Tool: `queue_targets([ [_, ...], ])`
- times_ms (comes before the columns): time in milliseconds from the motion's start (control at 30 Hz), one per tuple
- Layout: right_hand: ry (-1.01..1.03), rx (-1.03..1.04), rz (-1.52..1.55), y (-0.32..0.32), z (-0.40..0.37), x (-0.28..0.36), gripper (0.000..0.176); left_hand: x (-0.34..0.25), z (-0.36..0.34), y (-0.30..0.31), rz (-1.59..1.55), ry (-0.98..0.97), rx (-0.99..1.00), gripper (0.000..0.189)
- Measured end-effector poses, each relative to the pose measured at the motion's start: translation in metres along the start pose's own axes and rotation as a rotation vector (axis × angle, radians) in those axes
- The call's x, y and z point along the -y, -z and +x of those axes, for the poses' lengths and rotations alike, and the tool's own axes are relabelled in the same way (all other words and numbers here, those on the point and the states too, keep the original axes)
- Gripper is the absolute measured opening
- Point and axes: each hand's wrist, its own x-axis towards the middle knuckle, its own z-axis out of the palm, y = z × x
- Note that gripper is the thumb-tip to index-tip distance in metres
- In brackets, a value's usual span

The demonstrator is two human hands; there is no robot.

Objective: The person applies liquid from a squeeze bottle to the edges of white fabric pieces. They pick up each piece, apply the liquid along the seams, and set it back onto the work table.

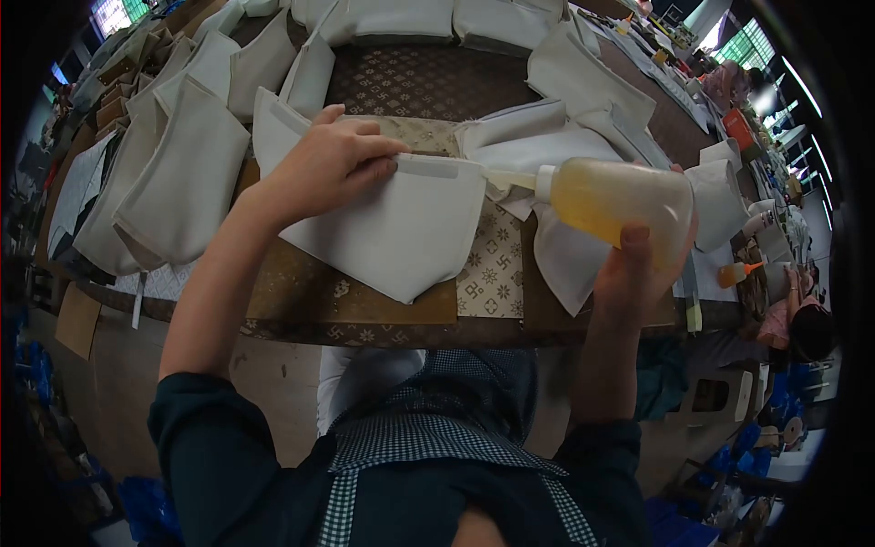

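A white leather-like panel (401, 228) lies on the table in front of me, its pointed lower corner toward me. My left hand (337, 164) rests on its upper edge, with thumb and fingers pinched together at that edge. In my right hand (638, 264) is a translucent squeeze bottle (611, 201) of yellowish liquid, tipped on its side. The bottle's nozzle points left and its tip is at the panel's upper right corner. More white pieces (538, 137) lie behind and under the bottle.
White panels (187, 173) stand and lie at the left, and others (401, 20) line the back of the patterned table (428, 82). A small orange-tipped bottle (732, 274) is at the right. Another person (807, 319) is at the far right.
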Motion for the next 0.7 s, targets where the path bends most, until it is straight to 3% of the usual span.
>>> queue_targets([
  [233, 0.054, 0.039, -0.029, -0.004, 0.004, -0.008, 0.09, -0.004, -0.002, 0.002, 0.007, 0.045, 0.02, 0.019],
  [700, -0.08, 0.012, -0.046, 0.011, -0.017, -0.025, 0.084, -0.005, -0.008, 0.0, 0.015, 0.062, -0.004, 0.018],
])
